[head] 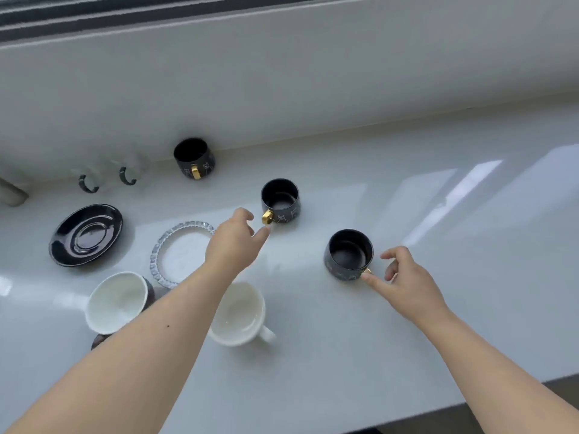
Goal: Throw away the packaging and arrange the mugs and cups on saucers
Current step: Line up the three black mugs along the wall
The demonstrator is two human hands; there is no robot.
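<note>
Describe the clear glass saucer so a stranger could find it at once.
Start at the white counter and find the black saucer on its left side. Just right of it lies the glass saucer, partly behind the left hand. It alone is transparent, with a ridged rim.

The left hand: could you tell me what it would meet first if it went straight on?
Most likely the gold handle of the middle black mug; the left hand has its fingertips nearly on it.

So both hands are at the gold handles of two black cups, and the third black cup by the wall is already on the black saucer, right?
Not quite. In the head view the third black cup stands on the bare counter by the wall, apart from the empty black saucer. The left hand and right hand are indeed at two gold handles.
</note>
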